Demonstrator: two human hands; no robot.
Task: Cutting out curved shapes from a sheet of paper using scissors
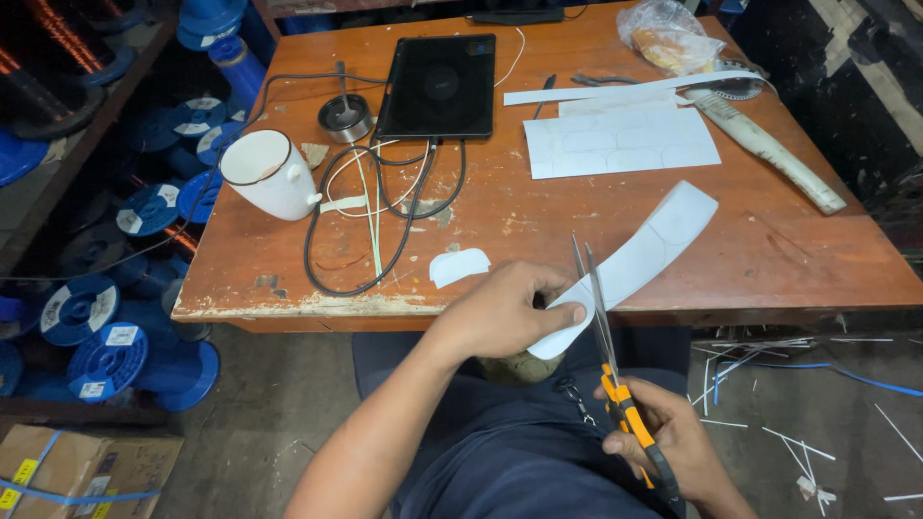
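Left hand (pixel 510 312) pinched shut on the near end of a white paper strip (pixel 639 255), thumb on top, fingers (pixel 562 309) curled under and against the edge. Right hand (pixel 673 442) closed through the orange handles of a pair of scissors (pixel 606 336), blades only slightly parted, tips pointing away from the body and set against the strip just beside the left fingertips.

Strip held over the near edge of the wooden table (pixel 769 259), its far end resting on the tabletop. Long axis running from the pinch up and away to the right, rounded near end toward the body, squared far end toward the middle of the table. Faint curved lines drawn across it.

Likely very light and thin, floppy beyond the pinch, easy to crease or tear, a little slick between fingertips. Best held close beside the blades, flat between thumb and forefinger, to keep it taut.

A small cut white piece (pixel 459 265) just beyond the left knuckles. Farther off, a marked white sheet (pixel 620 142), black cable (pixel 385 211), a dark tablet (pixel 437 85) and a white mug (pixel 269 173). White offcuts (pixel 769 423) on the floor to the right of the scissors hand.
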